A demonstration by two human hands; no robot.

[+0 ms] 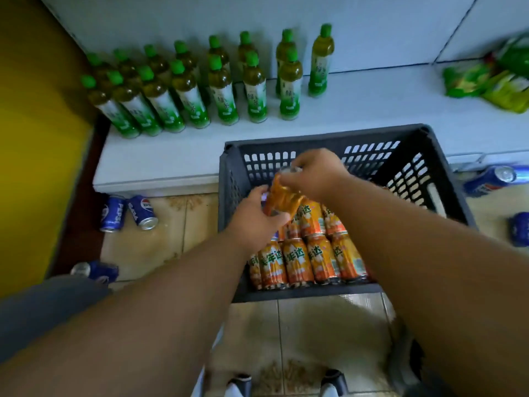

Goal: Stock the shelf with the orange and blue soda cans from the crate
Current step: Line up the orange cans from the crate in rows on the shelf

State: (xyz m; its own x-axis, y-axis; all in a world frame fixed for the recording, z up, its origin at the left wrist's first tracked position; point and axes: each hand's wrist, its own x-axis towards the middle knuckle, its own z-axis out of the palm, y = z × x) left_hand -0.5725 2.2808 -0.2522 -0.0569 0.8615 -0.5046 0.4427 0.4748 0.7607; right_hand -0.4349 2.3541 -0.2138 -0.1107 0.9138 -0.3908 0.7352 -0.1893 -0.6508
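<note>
Gripping one orange can [283, 200] between both hands above the crate [446, 179], the left hand [259, 214] curls round its base and the right hand [315, 173] pinches its top, likely to carry it to the shelf [160, 164].

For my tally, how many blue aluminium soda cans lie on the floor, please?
5 blue cans: two below the shelf, one lower left, two right of the dark crate; others may be hidden.
</note>
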